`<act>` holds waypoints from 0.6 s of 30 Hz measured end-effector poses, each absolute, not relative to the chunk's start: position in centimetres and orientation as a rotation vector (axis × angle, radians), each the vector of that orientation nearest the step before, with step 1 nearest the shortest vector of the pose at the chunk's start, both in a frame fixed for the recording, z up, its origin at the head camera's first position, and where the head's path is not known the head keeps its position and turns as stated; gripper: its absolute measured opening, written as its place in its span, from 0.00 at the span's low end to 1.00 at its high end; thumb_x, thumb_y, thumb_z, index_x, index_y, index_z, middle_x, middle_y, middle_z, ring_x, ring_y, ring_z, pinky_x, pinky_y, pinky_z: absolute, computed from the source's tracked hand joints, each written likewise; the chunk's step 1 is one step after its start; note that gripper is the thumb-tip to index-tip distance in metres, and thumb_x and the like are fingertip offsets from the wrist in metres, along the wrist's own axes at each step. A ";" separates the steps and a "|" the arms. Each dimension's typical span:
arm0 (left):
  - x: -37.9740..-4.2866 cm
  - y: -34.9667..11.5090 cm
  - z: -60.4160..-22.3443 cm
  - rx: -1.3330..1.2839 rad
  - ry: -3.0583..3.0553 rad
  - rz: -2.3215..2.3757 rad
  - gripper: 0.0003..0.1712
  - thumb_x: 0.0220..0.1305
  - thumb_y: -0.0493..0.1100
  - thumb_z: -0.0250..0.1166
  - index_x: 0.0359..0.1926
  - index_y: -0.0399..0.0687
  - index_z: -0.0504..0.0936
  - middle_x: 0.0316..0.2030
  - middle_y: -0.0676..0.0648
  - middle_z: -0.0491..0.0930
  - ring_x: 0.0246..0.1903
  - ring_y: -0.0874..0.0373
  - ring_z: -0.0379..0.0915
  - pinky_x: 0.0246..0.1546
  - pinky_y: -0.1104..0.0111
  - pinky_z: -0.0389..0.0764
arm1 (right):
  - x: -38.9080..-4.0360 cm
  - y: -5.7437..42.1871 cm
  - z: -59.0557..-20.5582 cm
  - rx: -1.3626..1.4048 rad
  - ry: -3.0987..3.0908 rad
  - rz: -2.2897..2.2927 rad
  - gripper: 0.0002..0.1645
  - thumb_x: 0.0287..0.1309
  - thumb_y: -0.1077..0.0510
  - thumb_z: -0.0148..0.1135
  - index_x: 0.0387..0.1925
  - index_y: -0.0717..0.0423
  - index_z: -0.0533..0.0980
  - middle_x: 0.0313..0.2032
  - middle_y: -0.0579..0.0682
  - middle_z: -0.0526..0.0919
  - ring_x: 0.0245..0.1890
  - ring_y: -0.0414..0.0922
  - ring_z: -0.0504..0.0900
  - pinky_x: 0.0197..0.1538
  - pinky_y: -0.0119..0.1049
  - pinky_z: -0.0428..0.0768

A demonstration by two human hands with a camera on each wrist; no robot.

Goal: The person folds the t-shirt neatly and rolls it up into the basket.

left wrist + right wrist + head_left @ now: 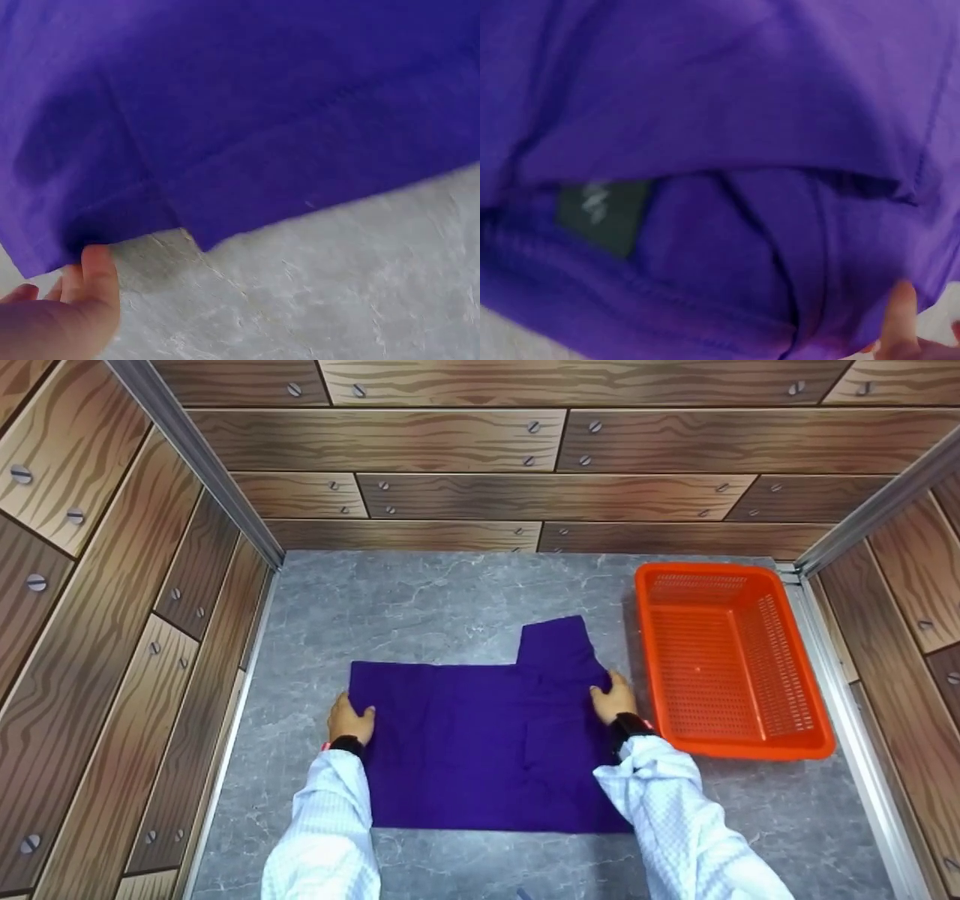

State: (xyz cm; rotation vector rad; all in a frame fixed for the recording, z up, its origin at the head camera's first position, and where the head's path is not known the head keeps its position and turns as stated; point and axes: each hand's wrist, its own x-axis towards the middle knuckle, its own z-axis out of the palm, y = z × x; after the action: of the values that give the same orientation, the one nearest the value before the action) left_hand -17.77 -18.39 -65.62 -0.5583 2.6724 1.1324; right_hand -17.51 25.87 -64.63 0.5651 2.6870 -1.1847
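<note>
A purple shirt (465, 735) lies sideways on the grey marbled surface, folded lengthwise, with one short sleeve (555, 641) pointing toward the back wall. My left hand (351, 721) grips its hem at the left edge, and the hem's stitching (247, 142) shows in the left wrist view. At the neck end on the right, my right hand (615, 701) holds the shirt's edge. Its thumb (900, 319) lies over the cloth in the right wrist view. A dark label (604, 217) shows inside the neck opening there.
An orange plastic basket (652, 660) with slotted sides stands close to the right of my right hand. Wood-patterned walls (450, 495) with metal corner strips enclose the marbled surface (420, 600) at the back and both sides.
</note>
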 end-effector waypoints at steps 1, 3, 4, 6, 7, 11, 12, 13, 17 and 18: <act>-18.0 -18.4 -65.5 -0.575 2.649 1.186 0.37 0.61 0.41 0.56 0.65 0.27 0.52 0.62 0.27 0.57 0.63 0.36 0.53 0.65 0.53 0.54 | -17.7 26.0 -64.5 0.582 2.659 -1.210 0.36 0.60 0.60 0.50 0.65 0.72 0.52 0.64 0.71 0.57 0.65 0.63 0.55 0.68 0.48 0.52; -18.4 -18.4 -65.1 -0.616 2.580 1.313 0.38 0.62 0.40 0.56 0.66 0.28 0.50 0.63 0.27 0.57 0.63 0.37 0.54 0.65 0.54 0.55 | -18.1 26.1 -64.3 0.609 2.607 -1.252 0.36 0.60 0.59 0.50 0.66 0.71 0.51 0.64 0.71 0.57 0.66 0.62 0.55 0.68 0.48 0.52; -18.6 -18.5 -64.9 -0.634 2.545 1.377 0.38 0.62 0.40 0.56 0.67 0.28 0.48 0.62 0.27 0.58 0.63 0.37 0.55 0.65 0.54 0.55 | -18.3 26.2 -64.3 0.622 2.585 -1.282 0.37 0.60 0.59 0.50 0.66 0.70 0.51 0.64 0.70 0.57 0.66 0.61 0.55 0.68 0.48 0.53; -19.0 -18.5 -64.5 -0.656 2.474 1.484 0.39 0.63 0.39 0.55 0.67 0.29 0.46 0.62 0.27 0.58 0.63 0.38 0.56 0.65 0.56 0.55 | -18.8 26.3 -64.2 0.645 2.529 -1.368 0.37 0.60 0.60 0.50 0.67 0.70 0.49 0.64 0.70 0.58 0.65 0.60 0.57 0.67 0.47 0.55; -19.2 -18.5 -64.3 -0.662 2.440 1.529 0.39 0.63 0.39 0.55 0.68 0.30 0.46 0.63 0.27 0.58 0.63 0.39 0.57 0.65 0.56 0.56 | -19.1 26.5 -64.4 0.661 2.496 -1.400 0.38 0.60 0.59 0.50 0.67 0.68 0.48 0.64 0.69 0.59 0.65 0.60 0.58 0.67 0.47 0.56; -19.9 -18.4 -63.9 -0.635 2.391 1.605 0.39 0.63 0.39 0.56 0.69 0.34 0.46 0.62 0.28 0.61 0.63 0.41 0.58 0.64 0.57 0.57 | -20.3 27.5 -66.7 0.666 2.460 -1.545 0.41 0.57 0.53 0.56 0.67 0.65 0.52 0.57 0.67 0.70 0.56 0.53 0.72 0.58 0.40 0.70; -20.1 -18.3 -63.9 -0.628 2.391 1.624 0.39 0.63 0.38 0.56 0.69 0.35 0.47 0.61 0.29 0.62 0.62 0.41 0.59 0.64 0.57 0.58 | -20.5 27.4 -66.7 0.674 2.448 -1.571 0.40 0.57 0.54 0.56 0.66 0.64 0.53 0.56 0.67 0.70 0.54 0.54 0.74 0.56 0.40 0.72; -20.2 -18.2 -63.9 -0.621 2.400 1.636 0.38 0.63 0.38 0.56 0.69 0.35 0.48 0.60 0.29 0.64 0.61 0.41 0.61 0.63 0.57 0.60 | -20.6 27.3 -66.7 0.671 2.441 -1.598 0.39 0.57 0.54 0.57 0.66 0.64 0.54 0.55 0.68 0.71 0.52 0.53 0.75 0.54 0.39 0.74; -20.8 -17.8 -64.0 -0.635 2.479 1.605 0.35 0.62 0.36 0.56 0.68 0.38 0.53 0.51 0.31 0.72 0.52 0.42 0.69 0.57 0.57 0.66 | -20.4 25.8 -63.6 0.674 2.349 -1.671 0.30 0.61 0.64 0.49 0.64 0.68 0.59 0.60 0.71 0.65 0.54 0.57 0.72 0.52 0.40 0.76; -20.9 -17.8 -63.9 -0.645 2.508 1.572 0.34 0.62 0.35 0.56 0.68 0.39 0.55 0.48 0.32 0.73 0.50 0.43 0.71 0.55 0.57 0.68 | -20.5 25.7 -63.4 0.663 2.349 -1.664 0.28 0.62 0.65 0.49 0.63 0.69 0.60 0.60 0.70 0.65 0.54 0.56 0.73 0.52 0.38 0.77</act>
State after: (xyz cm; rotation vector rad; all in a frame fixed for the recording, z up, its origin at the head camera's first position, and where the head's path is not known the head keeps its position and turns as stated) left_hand -20.89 -17.77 -63.91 -0.6453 2.5082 1.5723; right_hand -20.46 25.70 -63.40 0.6631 2.3488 -1.6641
